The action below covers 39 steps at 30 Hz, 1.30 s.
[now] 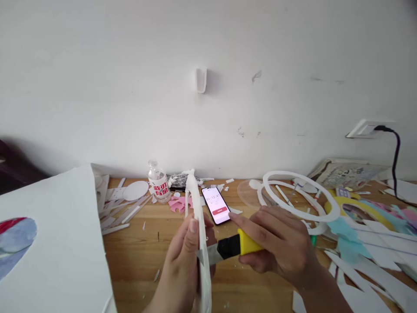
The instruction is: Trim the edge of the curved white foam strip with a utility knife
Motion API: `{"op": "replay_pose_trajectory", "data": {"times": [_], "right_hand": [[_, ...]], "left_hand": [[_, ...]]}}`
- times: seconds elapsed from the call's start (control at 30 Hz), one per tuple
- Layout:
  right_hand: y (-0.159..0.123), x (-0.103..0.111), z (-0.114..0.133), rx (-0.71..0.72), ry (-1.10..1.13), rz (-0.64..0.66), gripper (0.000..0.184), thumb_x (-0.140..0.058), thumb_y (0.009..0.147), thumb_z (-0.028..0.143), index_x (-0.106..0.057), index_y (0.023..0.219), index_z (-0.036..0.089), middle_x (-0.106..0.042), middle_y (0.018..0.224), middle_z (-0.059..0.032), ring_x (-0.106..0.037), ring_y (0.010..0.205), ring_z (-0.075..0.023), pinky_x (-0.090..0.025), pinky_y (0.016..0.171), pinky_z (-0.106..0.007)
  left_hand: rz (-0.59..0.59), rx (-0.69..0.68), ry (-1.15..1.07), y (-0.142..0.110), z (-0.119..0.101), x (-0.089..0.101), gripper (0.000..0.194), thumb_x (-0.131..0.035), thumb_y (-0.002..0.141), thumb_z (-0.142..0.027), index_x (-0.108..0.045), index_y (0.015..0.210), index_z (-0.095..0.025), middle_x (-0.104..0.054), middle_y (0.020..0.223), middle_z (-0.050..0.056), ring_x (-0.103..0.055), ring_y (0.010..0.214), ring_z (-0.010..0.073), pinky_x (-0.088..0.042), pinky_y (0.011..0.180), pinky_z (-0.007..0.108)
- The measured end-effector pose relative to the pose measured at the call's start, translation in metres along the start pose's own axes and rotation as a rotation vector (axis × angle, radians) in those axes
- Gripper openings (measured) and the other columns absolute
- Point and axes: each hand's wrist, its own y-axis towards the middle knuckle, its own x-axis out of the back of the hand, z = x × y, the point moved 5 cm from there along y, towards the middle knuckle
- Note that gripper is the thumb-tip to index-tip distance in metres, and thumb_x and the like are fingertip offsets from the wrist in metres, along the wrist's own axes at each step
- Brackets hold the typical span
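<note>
My left hand (182, 256) pinches a thin white foam-board piece (197, 204), held on edge and rising above my fingers. My right hand (276, 243) grips a yellow and black utility knife (236, 247). Its blade (208, 255) points left and meets the white piece just below my left thumb. Both hands hover over the wooden table (140, 256).
A phone (216, 205) with a lit timer screen lies behind the hands. A small water bottle (158, 182) stands near the wall. A large white sheet (55, 243) covers the left. White foam rings (299, 195), strips and coloured paper scraps (358, 234) crowd the right. A wall socket (368, 128) holds a black cable.
</note>
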Motion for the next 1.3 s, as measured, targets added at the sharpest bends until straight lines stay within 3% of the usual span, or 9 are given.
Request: {"op": "replay_pose_trajectory", "data": {"times": [0.07,0.23,0.53,0.87,1.13,1.3], "right_hand": [[0.002,-0.001,0.004,-0.003,0.0,-0.004,0.051,-0.05,0.096,0.051,-0.061,0.129,0.013,-0.056,0.073,-0.0032,-0.052,0.068,-0.0157,-0.039,0.065,-0.031],[0.005,-0.002,0.009,-0.007,0.006,-0.03,0.05,-0.047,0.097,0.052,-0.062,0.126,0.014,-0.058,0.072,-0.0038,-0.051,0.067,-0.015,-0.038,0.064,-0.03],[-0.003,-0.004,-0.012,-0.005,0.029,-0.029,0.05,-0.05,0.095,0.053,-0.063,0.127,0.015,-0.058,0.074,-0.0041,-0.051,0.068,-0.0156,-0.038,0.065,-0.031],[0.007,0.001,0.013,-0.004,-0.026,-0.103,0.051,-0.049,0.096,0.054,-0.065,0.123,0.014,-0.059,0.07,-0.0044,-0.052,0.067,-0.0156,-0.039,0.066,-0.031],[-0.004,0.002,-0.009,-0.006,-0.018,-0.098,0.053,-0.055,0.092,0.055,-0.064,0.125,0.015,-0.059,0.072,-0.0049,-0.051,0.067,-0.016,-0.038,0.065,-0.031],[-0.002,0.004,-0.005,-0.001,-0.044,-0.108,0.048,-0.054,0.094,0.051,-0.065,0.122,0.013,-0.058,0.071,-0.0052,-0.052,0.067,-0.016,-0.038,0.065,-0.031]], "left_hand": [[0.003,0.006,-0.025,0.0,0.001,-0.001,0.048,-0.058,0.082,-0.068,-0.06,0.091,-0.02,-0.043,0.058,-0.006,-0.035,0.044,0.0079,-0.028,0.041,0.022],[0.021,0.029,-0.095,0.001,0.009,-0.002,0.046,-0.062,0.081,-0.065,-0.055,0.081,-0.019,-0.044,0.063,-0.005,-0.036,0.051,0.0077,-0.031,0.046,0.022],[0.095,-0.002,-0.152,0.003,0.01,-0.007,0.043,-0.061,0.084,-0.061,-0.049,0.077,-0.02,-0.039,0.058,-0.006,-0.032,0.047,0.0066,-0.027,0.044,0.021],[0.191,0.009,-0.201,0.002,0.01,-0.01,0.05,-0.061,0.081,-0.066,-0.045,0.072,-0.02,-0.039,0.057,-0.007,-0.031,0.046,0.006,-0.027,0.043,0.019],[0.133,-0.016,-0.075,0.003,0.015,-0.003,0.047,-0.054,0.087,-0.064,-0.05,0.075,-0.02,-0.041,0.057,-0.005,-0.032,0.048,0.0076,-0.028,0.046,0.021],[0.114,0.014,-0.098,0.003,0.018,-0.003,0.047,-0.056,0.085,-0.065,-0.053,0.076,-0.019,-0.043,0.055,-0.005,-0.033,0.048,0.0076,-0.029,0.046,0.021]]}}
